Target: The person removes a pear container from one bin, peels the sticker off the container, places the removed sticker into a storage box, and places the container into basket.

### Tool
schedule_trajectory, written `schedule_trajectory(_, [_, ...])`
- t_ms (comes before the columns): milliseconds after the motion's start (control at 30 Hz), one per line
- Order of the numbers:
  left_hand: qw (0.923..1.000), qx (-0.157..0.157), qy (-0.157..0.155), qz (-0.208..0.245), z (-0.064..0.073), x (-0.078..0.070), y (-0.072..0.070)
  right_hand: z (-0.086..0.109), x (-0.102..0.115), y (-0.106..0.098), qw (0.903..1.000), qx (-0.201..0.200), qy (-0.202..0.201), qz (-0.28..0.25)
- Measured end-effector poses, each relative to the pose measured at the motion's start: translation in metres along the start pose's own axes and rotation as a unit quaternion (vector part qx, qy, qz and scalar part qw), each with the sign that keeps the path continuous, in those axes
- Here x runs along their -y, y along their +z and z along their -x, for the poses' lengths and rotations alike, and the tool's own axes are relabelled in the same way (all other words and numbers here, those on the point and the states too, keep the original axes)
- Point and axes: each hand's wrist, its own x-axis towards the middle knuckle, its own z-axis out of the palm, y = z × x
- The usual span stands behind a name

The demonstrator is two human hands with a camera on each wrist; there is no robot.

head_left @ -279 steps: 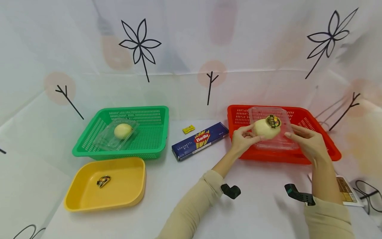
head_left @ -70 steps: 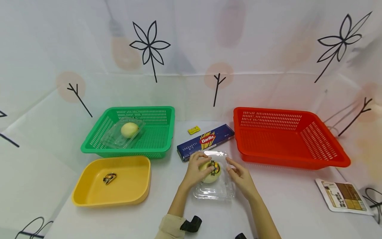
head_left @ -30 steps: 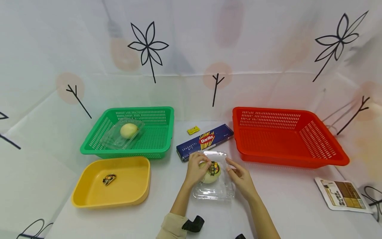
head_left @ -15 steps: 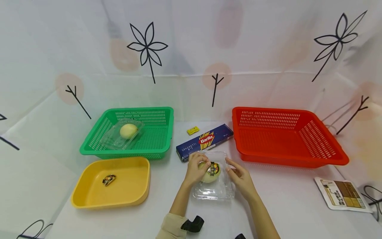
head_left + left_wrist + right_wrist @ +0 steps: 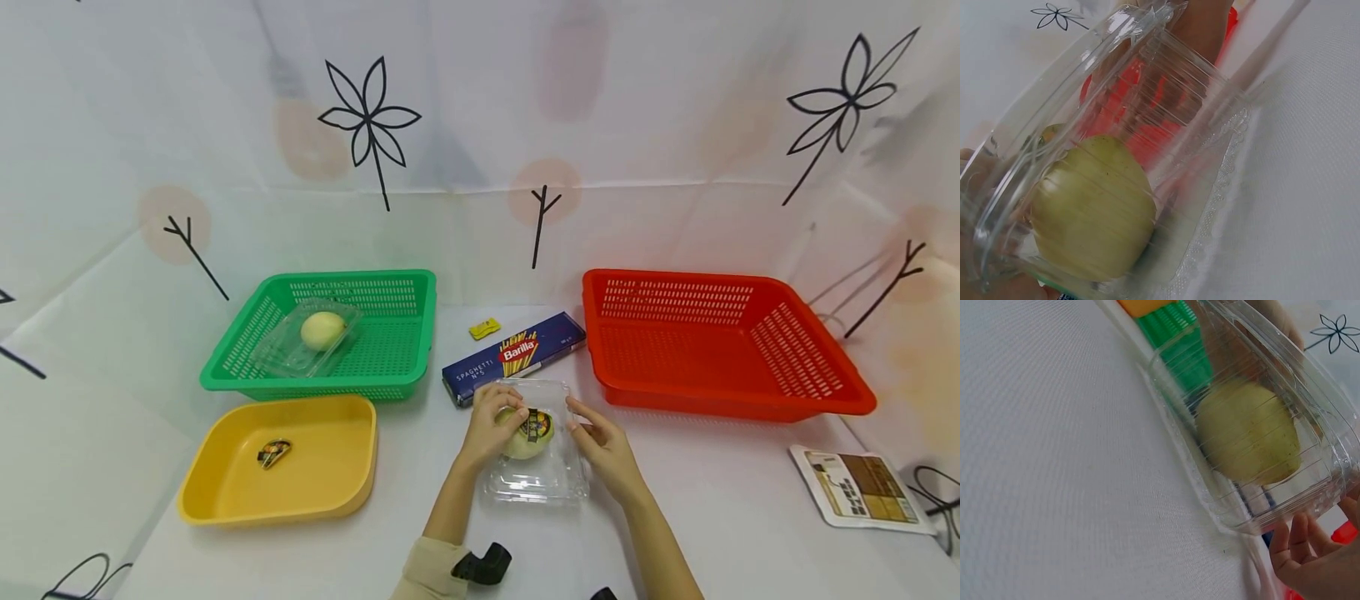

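A clear plastic clamshell container (image 5: pixel 536 485) lies on the white table with its lid closed. Inside is a round yellow-green fruit (image 5: pixel 1094 209), also visible through the wall in the right wrist view. A dark round sticker (image 5: pixel 538 425) with a colourful print is on the lid above the fruit. My left hand (image 5: pixel 491 427) lies over the lid's left side, fingers curled, thumb and forefinger pinching the sticker's left edge. My right hand (image 5: pixel 611 452) grips the container's right side, its thumb on top and fingertips (image 5: pixel 1299 540) along the wall.
Behind the container lie a blue spaghetti box (image 5: pixel 480 372) and a small yellow wrapper (image 5: pixel 484 328). A green basket (image 5: pixel 390 358) holds another fruit container (image 5: pixel 288 358). A yellow tray (image 5: pixel 322 483) bears a crumpled sticker (image 5: pixel 273 452). A red basket (image 5: pixel 705 354) and a flat packet (image 5: pixel 862 490) are on the right.
The container came from over the red basket to the table between my hands. Since then my left fingers have shifted slightly over the sticker's left part; my right hand has stayed put.
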Motion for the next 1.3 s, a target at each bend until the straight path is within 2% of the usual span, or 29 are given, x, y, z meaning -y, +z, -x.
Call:
schedule_trajectory(467, [0.9987, 0.013, -0.036, 0.035, -0.001, -0.001, -0.002, 0.002, 0.003, 0.000, 0.9999, 0.002, 0.007, -0.008])
schedule_trajectory(733, [0.9977, 0.028, -0.037, 0.051, 0.005, -0.038, -0.013, 0.002, 0.004, 0.000, 0.9999, 0.001, 0.009, -0.007])
schedule_trajectory(1300, [0.9951, 0.036, -0.054, 0.075, 0.005, -0.037, -0.015, 0.001, 0.004, 0.000, 0.9999, 0.007, -0.005, -0.009])
